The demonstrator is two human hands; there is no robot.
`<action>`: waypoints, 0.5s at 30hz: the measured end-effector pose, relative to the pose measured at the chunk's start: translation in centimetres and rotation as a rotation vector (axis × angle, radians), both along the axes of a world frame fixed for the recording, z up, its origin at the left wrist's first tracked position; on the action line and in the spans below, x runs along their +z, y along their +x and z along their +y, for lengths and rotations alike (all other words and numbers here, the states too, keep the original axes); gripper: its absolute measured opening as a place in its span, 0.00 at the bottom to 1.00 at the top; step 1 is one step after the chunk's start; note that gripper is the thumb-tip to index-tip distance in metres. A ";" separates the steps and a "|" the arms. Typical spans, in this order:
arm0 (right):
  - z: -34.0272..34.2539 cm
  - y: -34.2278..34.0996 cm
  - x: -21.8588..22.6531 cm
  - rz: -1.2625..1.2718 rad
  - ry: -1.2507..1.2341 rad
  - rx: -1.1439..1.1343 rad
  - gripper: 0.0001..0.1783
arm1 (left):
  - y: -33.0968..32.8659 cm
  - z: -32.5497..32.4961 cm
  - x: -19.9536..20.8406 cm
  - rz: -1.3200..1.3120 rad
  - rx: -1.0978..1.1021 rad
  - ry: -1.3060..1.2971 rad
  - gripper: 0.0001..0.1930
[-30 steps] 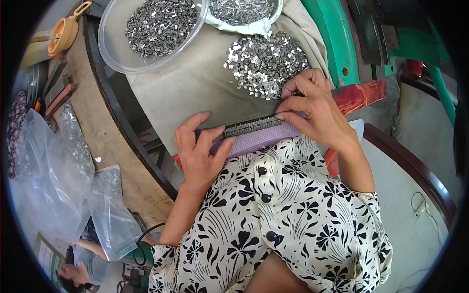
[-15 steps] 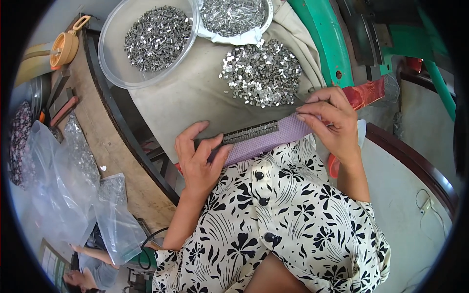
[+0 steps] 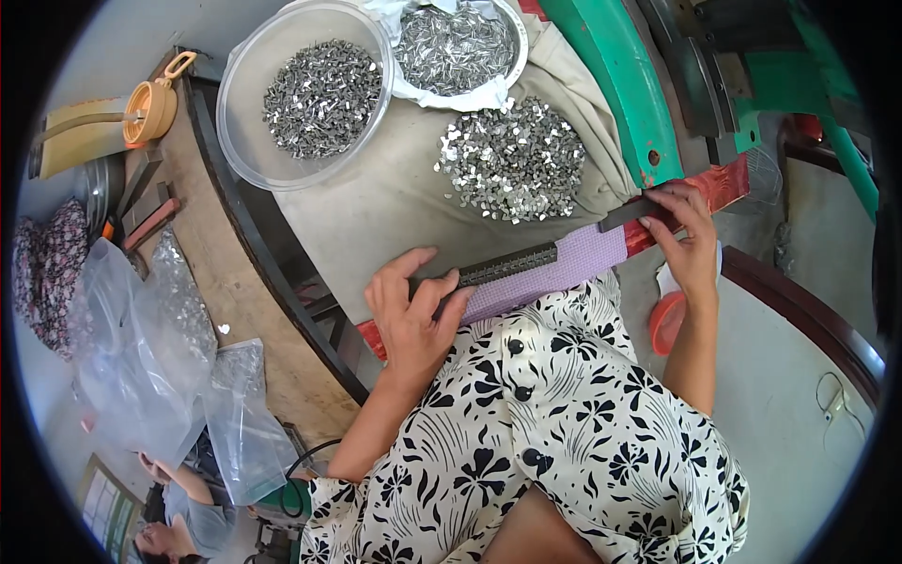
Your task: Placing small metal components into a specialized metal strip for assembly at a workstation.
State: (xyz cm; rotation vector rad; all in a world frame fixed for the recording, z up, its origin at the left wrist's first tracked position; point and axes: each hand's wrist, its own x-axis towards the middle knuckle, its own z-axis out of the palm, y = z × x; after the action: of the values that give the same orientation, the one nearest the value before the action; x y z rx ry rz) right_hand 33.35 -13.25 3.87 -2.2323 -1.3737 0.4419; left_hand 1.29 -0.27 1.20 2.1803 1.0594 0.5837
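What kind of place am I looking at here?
Probably a small workshop for hand assembly: a loose heap of small metal parts on a cloth-covered bench, a clear bowl of more, and a green machine frame alongside.

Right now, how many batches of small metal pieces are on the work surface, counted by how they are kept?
In a clear plastic bowl: 1 batch
In a white-lined bowl: 1 batch
Loose pile on the beige cloth: 1 batch
Total: 3 batches

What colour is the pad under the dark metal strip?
Light purple pad, seen in the head view.
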 end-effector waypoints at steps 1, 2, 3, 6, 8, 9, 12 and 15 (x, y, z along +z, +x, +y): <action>0.0 0.5 -0.2 0.034 0.002 -0.004 0.20 | -0.1 -0.1 -0.1 0.004 -0.003 0.005 0.14; 0.0 0.9 -0.3 0.066 0.002 -0.006 0.19 | 0.0 -0.3 -0.2 -0.005 0.006 0.015 0.14; -0.1 1.1 -0.3 0.068 0.005 -0.006 0.19 | 0.0 -0.4 -0.3 -0.015 0.014 0.025 0.14; -0.2 1.2 -0.3 0.077 -0.011 0.016 0.19 | 0.0 -0.4 -0.3 -0.029 0.015 0.028 0.14; -0.1 0.9 0.0 0.053 -0.004 0.026 0.19 | -0.2 -0.4 -0.2 -0.023 0.012 0.024 0.14; -0.2 0.7 -0.1 0.053 -0.004 0.023 0.19 | -0.2 -0.3 -0.2 -0.019 0.013 0.019 0.14; -0.4 0.4 -0.1 0.066 -0.009 0.009 0.19 | -0.2 -0.2 -0.1 -0.021 0.016 0.016 0.14; -0.6 0.3 -0.2 0.080 -0.007 0.003 0.19 | -0.2 -0.2 -0.3 -0.036 0.021 0.017 0.14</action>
State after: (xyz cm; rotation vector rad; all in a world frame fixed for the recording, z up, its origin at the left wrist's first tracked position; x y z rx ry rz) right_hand 33.64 -13.87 3.70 -2.1940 -1.3364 0.5325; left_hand 1.13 -0.46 0.87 2.1677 1.0629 0.6414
